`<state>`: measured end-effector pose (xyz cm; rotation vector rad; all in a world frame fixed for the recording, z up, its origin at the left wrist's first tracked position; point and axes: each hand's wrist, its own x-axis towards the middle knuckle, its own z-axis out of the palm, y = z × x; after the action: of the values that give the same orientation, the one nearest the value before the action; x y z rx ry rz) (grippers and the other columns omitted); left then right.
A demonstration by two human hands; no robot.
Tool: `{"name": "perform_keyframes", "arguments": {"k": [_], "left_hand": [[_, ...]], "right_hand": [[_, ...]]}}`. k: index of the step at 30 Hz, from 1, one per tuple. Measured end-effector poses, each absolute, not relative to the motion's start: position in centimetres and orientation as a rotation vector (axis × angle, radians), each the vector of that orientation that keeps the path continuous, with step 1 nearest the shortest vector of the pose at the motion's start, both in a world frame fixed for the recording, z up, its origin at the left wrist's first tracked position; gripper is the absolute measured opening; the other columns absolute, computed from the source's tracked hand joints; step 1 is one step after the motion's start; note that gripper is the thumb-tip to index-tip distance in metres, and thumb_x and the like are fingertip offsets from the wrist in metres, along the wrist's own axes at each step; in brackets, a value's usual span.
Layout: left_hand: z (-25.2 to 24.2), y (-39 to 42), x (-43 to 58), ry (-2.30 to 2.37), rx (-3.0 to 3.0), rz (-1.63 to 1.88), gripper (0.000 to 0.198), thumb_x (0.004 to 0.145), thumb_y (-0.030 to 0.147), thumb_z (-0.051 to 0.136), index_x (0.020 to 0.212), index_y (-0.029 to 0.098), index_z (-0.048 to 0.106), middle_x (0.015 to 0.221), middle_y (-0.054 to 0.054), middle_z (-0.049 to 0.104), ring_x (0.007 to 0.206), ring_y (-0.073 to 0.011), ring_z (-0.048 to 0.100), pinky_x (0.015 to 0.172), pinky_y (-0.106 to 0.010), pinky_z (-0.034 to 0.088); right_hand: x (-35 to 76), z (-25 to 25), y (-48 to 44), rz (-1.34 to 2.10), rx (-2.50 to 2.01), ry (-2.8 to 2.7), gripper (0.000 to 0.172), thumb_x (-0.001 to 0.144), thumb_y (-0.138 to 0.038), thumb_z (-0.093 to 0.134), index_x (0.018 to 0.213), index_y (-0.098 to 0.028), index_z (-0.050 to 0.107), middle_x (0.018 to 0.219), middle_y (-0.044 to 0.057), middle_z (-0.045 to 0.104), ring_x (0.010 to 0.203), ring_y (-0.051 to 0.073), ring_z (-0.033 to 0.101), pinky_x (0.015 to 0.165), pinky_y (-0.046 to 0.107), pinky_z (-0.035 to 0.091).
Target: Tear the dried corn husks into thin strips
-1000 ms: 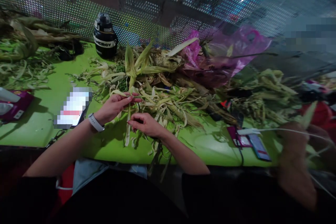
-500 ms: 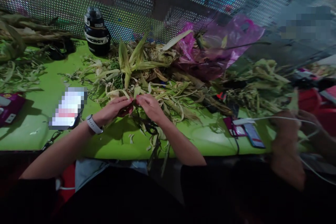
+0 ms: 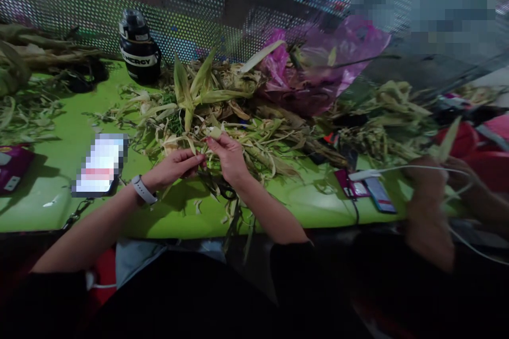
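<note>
My left hand is closed in a pinch just above the green table; what its fingertips hold is too small to make out. Beside it, slightly higher, my right hand pinches a pale strip of corn husk between thumb and fingers. The hands are close together but apart. Behind them lies a heap of shredded corn husk, with broad green husk leaves sticking up from it. Dark, thin strips hang over the table's front edge below my right hand.
A black bottle stands at the back left. A phone lies left of my hands, near a purple packet. A pink plastic bag sits behind the heap. Another phone, a white cable and another person's hands are on the right.
My right hand has lifted slightly and turned upward with the pale husk strip, away from my left hand. My left hand has shifted slightly. The view has moved a little.
</note>
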<state>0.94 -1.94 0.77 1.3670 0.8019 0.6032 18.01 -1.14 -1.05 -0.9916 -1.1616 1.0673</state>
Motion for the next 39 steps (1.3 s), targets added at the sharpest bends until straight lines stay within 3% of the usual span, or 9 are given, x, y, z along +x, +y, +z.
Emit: {"name": "perform_keyframes", "arguments": {"k": [3, 6, 10, 16, 19, 25, 39], "left_hand": [[0.8, -2.1, 1.1, 0.805, 1.349, 0.592, 0.037, 0.085, 0.050, 0.058, 0.082, 0.014, 0.064, 0.053, 0.003, 0.049, 0.047, -0.0053, 0.039, 0.045, -0.018, 0.026], [0.7, -2.1, 1.2, 0.811, 1.256, 0.616, 0.037, 0.084, 0.050, 0.059, 0.081, 0.014, 0.065, 0.053, 0.002, 0.051, 0.046, -0.0055, 0.040, 0.044, -0.018, 0.026], [0.9, -1.6, 0.7, 0.810, 1.061, 0.746, 0.037, 0.083, 0.050, 0.059, 0.080, 0.014, 0.065, 0.055, 0.001, 0.053, 0.045, -0.0061, 0.042, 0.041, -0.018, 0.026], [1.0, -1.0, 0.2, 0.886, 1.152, 0.916, 0.034, 0.071, 0.039, 0.076, 0.092, 0.015, 0.065, 0.069, 0.002, 0.059, 0.050, -0.0054, 0.044, 0.043, -0.018, 0.031], [0.6, -1.0, 0.2, 0.999, 1.332, 0.918, 0.032, 0.075, 0.044, 0.072, 0.074, 0.015, 0.059, 0.060, 0.003, 0.055, 0.047, -0.0049, 0.042, 0.043, -0.018, 0.029], [0.4, -0.6, -0.2, 1.028, 1.498, 0.814, 0.042, 0.083, 0.051, 0.060, 0.064, 0.015, 0.052, 0.052, 0.002, 0.052, 0.042, -0.0056, 0.042, 0.041, -0.019, 0.029], [0.5, -0.4, -0.4, 0.945, 1.281, 0.917, 0.036, 0.080, 0.046, 0.066, 0.066, 0.015, 0.054, 0.053, 0.002, 0.056, 0.044, -0.0053, 0.044, 0.042, -0.018, 0.032]], "right_hand": [[18.1, -1.1, -1.0, 1.079, -0.986, -1.091, 0.015, 0.073, -0.037, 0.073, 0.079, -0.023, 0.074, 0.084, -0.002, 0.064, 0.086, 0.012, 0.059, 0.088, 0.027, 0.045], [18.5, -0.7, -0.9, 1.235, -1.010, -1.110, 0.026, 0.073, -0.045, 0.072, 0.082, -0.021, 0.072, 0.082, -0.002, 0.067, 0.079, 0.013, 0.060, 0.081, 0.028, 0.048], [19.7, 0.3, -1.1, 1.327, -1.136, -1.461, 0.038, 0.078, -0.055, 0.063, 0.082, -0.018, 0.068, 0.079, 0.001, 0.068, 0.075, 0.015, 0.061, 0.076, 0.029, 0.049], [20.5, 1.0, -2.5, 0.800, -1.184, -1.986, 0.025, 0.083, -0.040, 0.063, 0.093, -0.017, 0.067, 0.090, 0.005, 0.070, 0.082, 0.016, 0.062, 0.076, 0.029, 0.046], [20.2, 1.1, -2.9, 0.699, -1.129, -2.064, 0.018, 0.089, -0.032, 0.055, 0.089, -0.018, 0.066, 0.087, 0.004, 0.069, 0.080, 0.015, 0.062, 0.076, 0.028, 0.046], [20.3, 1.6, -3.1, 0.694, -1.103, -2.099, 0.019, 0.091, -0.031, 0.053, 0.086, -0.018, 0.065, 0.083, 0.003, 0.068, 0.077, 0.014, 0.061, 0.073, 0.026, 0.044], [20.8, 1.7, -2.6, 0.732, -1.132, -2.079, 0.019, 0.089, -0.032, 0.056, 0.083, -0.017, 0.066, 0.076, 0.001, 0.068, 0.070, 0.013, 0.059, 0.068, 0.024, 0.043]]}}
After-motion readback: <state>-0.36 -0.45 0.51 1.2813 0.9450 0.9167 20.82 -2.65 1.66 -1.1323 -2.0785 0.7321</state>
